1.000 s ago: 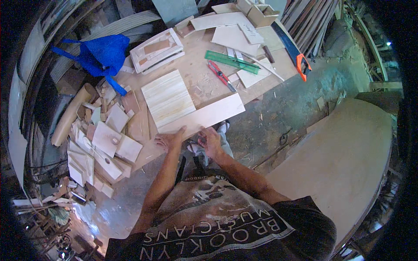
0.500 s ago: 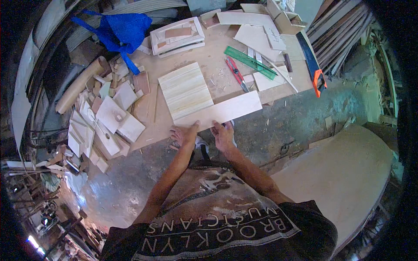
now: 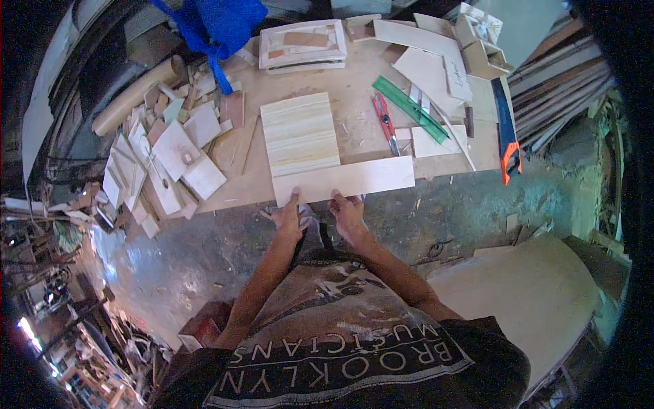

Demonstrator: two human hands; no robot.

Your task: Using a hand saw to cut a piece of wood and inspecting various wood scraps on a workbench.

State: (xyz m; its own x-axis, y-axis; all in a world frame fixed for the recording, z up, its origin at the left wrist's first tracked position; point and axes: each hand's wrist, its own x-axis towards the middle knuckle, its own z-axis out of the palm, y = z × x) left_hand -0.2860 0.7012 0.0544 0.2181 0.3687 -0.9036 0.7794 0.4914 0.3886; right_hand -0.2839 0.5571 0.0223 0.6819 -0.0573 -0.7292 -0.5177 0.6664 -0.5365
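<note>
A long, narrow pale board lies along the near edge of the worktable, against the near side of a square wooden panel with striped grain. My left hand grips the board's near edge close to its left end, thumb on top and the other fingers below, partly hidden. With the same thumb-over hold, my right hand pinches that edge near the middle. Beyond the board's right half lie a red utility knife and a green ruler.
Wood offcuts are heaped on the table's left side. A handsaw with an orange handle lies at the right edge. Farther back are a small framed wooden piece and a blue bag. A large curved sheet stands low at right.
The view has turned slightly, so the table appears rotated. My left hand has shifted toward the board's left end, farther from my right hand. Both still hold the board.
</note>
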